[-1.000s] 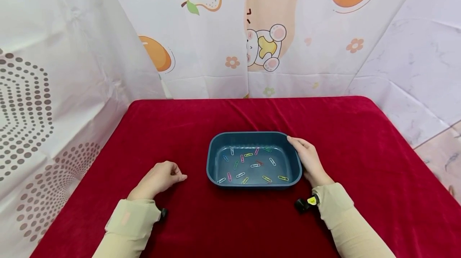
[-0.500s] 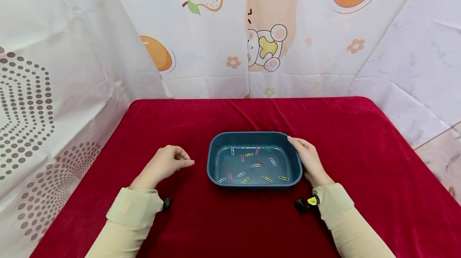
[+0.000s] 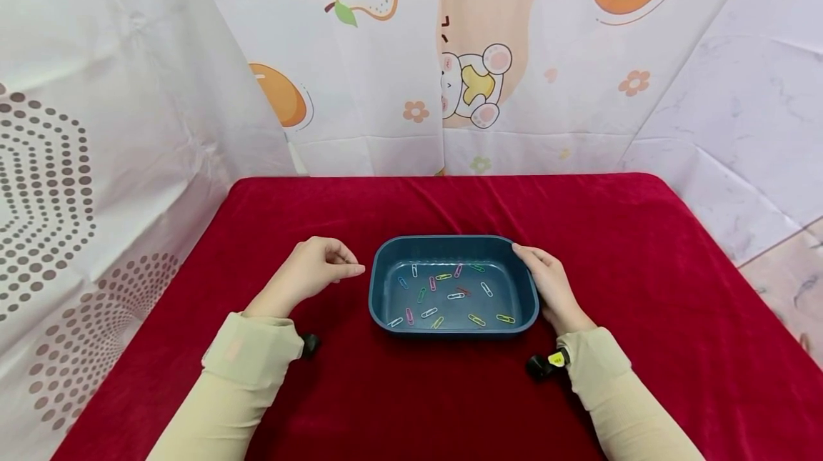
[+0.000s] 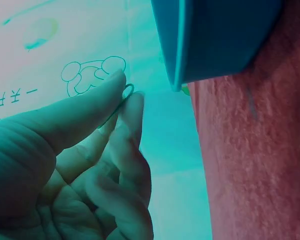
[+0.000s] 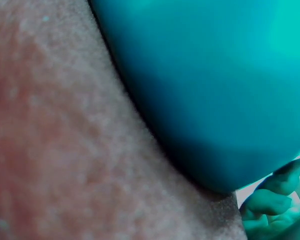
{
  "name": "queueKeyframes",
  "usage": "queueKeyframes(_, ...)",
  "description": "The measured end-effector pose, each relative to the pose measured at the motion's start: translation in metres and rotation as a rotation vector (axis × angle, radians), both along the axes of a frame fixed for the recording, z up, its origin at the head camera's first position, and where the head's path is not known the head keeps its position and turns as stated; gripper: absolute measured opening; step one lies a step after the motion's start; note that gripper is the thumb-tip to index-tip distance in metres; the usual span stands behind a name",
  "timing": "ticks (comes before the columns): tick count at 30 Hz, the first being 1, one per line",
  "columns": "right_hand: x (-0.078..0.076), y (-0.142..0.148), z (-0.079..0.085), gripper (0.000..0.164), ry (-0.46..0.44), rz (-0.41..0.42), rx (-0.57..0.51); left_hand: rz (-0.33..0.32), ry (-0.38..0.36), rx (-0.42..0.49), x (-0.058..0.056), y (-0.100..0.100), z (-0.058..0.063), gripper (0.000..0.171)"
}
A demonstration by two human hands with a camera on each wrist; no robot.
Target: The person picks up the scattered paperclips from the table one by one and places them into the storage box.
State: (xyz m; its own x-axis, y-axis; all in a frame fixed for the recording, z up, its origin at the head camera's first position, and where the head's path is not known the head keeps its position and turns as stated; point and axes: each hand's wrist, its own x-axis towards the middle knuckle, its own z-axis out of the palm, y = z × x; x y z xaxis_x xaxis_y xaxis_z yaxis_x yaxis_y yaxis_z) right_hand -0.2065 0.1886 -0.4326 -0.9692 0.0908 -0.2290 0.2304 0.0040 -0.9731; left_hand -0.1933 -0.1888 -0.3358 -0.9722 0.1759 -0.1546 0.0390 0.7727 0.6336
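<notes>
Between thumb and index finger, my left hand (image 3: 308,271) pinches a paper clip (image 4: 130,85); its wire loop shows past the fingertips in the left wrist view, and its colour is hard to tell there. That hand hovers just left of a dark blue rectangular tray (image 3: 450,249), apart from it. My right hand (image 3: 554,288) holds the tray at its right side, thumb at the far right corner of the rim, the other fingers mostly hidden behind the outer wall. Inside the tray, several coloured paper clips lie scattered, among them a yellow clip (image 3: 476,320) and a blue clip (image 3: 402,282).
A table under red velvet cloth (image 3: 617,232) carries the tray. White printed curtains (image 3: 360,89) hang behind the table's far edge and along its left side. A black wrist camera (image 3: 540,367) sits by the right cuff, and another (image 3: 310,345) by the left.
My left hand has moved up and to the right, closer to the tray's left wall. Tray, right hand and the clips inside have stayed in place.
</notes>
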Motion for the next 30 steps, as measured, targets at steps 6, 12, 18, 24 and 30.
queueKeyframes(6, 0.000, 0.000, 0.000, 0.043, -0.004, 0.001, 0.002, 0.002, 0.009, 0.010, -0.006, 0.008, 0.005, 0.024)
queueKeyframes(12, -0.001, 0.001, 0.001, 0.044, -0.002, 0.005, 0.001, -0.010, 0.010, 0.030, -0.009, 0.020, 0.011, 0.023)
queueKeyframes(18, 0.000, 0.001, 0.000, 0.046, -0.007, 0.007, 0.007, -0.034, 0.005, 0.058, -0.014, 0.035, 0.011, 0.022)
queueKeyframes(24, -0.001, 0.001, -0.002, 0.048, -0.006, 0.007, 0.004, -0.048, -0.011, 0.098, -0.020, 0.048, 0.006, 0.021)
queueKeyframes(30, -0.001, 0.001, -0.002, 0.047, -0.010, 0.006, -0.002, -0.051, -0.024, 0.120, -0.023, 0.061, 0.002, 0.021)
